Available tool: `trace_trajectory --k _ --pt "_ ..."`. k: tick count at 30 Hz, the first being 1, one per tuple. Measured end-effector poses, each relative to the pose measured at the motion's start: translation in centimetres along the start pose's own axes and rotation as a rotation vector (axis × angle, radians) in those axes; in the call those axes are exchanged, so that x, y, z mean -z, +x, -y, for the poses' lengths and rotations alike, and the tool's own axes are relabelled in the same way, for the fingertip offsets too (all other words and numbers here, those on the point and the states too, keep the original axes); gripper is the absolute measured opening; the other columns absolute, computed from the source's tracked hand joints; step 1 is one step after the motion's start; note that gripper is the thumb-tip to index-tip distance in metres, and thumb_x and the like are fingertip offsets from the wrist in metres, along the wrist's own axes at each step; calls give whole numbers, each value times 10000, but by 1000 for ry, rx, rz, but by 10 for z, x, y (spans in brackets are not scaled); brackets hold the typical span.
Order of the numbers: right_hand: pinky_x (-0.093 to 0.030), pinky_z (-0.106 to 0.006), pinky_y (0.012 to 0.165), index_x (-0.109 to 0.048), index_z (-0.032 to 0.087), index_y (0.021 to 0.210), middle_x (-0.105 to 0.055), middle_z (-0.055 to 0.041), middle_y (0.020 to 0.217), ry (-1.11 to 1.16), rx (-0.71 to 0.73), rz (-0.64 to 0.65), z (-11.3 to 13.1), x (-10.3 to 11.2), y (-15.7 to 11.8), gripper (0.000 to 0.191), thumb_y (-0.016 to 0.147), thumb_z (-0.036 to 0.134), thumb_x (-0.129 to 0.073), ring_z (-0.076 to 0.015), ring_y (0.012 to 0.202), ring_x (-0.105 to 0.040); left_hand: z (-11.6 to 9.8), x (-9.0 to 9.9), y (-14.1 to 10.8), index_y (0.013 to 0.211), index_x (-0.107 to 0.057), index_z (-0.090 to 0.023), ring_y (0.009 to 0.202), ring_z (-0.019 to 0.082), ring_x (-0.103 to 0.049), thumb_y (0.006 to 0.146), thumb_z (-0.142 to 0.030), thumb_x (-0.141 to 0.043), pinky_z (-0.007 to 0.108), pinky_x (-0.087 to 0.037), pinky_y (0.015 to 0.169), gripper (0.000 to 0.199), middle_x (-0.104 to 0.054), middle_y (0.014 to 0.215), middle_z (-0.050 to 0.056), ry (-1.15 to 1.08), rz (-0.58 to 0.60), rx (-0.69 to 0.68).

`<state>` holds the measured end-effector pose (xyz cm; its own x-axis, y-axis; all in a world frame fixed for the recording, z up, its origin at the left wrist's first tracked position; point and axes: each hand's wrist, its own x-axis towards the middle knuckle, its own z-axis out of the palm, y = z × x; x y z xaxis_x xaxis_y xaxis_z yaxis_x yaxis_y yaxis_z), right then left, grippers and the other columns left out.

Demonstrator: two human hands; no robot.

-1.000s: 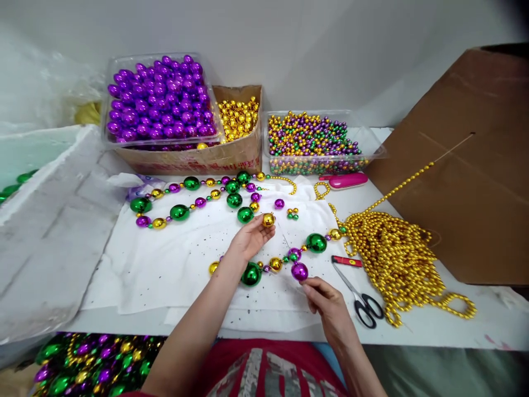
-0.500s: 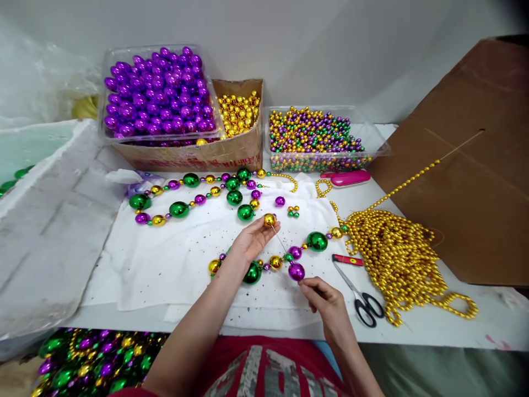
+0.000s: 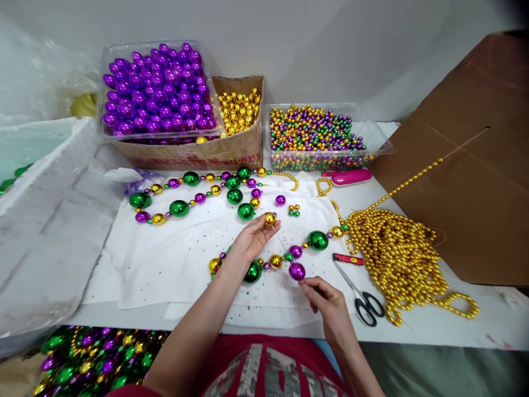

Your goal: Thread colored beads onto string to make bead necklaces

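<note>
My left hand (image 3: 257, 237) holds a gold bead (image 3: 270, 219) between thumb and fingers, with a thin pale string running from it down to a green bead (image 3: 288, 257). Closed in a pinch, my right hand (image 3: 324, 298) grips the lower end of a purple bead (image 3: 297, 271). The strand of large beads (image 3: 276, 261) lies on the white cloth between my hands, passing partly behind my left forearm. A loose purple bead (image 3: 280, 200) and a few small gold and green beads (image 3: 293, 210) rest just beyond my left hand.
Scissors (image 3: 363, 303) and a red lighter (image 3: 347, 259) lie right of my right hand, by a heap of gold bead chain (image 3: 399, 264). Behind stand a tray of purple beads (image 3: 157, 91), a carton (image 3: 185, 155) and a tub of small beads (image 3: 318, 132). A brown cardboard box (image 3: 463, 193) stands right.
Almost nothing differs. Both hands keep their hold on the gold and purple beads, and the whole view has shifted very slightly.
</note>
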<state>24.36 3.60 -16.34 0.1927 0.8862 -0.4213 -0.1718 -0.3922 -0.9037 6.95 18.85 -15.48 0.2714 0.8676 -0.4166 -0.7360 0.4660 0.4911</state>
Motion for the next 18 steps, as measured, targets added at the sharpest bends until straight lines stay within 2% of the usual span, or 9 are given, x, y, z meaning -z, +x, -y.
trace_trajectory --k 11,18 --pt "-277 -235 465 -707 176 765 -509 20 590 17 -24 -4 1 -6 3 251 675 408 -740 -92 510 -358 4 -7 -10 1001 -632 -119 951 206 -657 782 -104 -653 382 -465 981 221 -670 1000 86 81 117 3" --pt "-285 -230 462 -696 167 737 -472 36 544 4 -6 -26 -2 -8 8 251 665 402 -752 -93 502 -367 13 -12 -18 990 -615 -134 934 206 -654 749 -96 -691 424 -440 992 255 -650 995 73 147 145 36"
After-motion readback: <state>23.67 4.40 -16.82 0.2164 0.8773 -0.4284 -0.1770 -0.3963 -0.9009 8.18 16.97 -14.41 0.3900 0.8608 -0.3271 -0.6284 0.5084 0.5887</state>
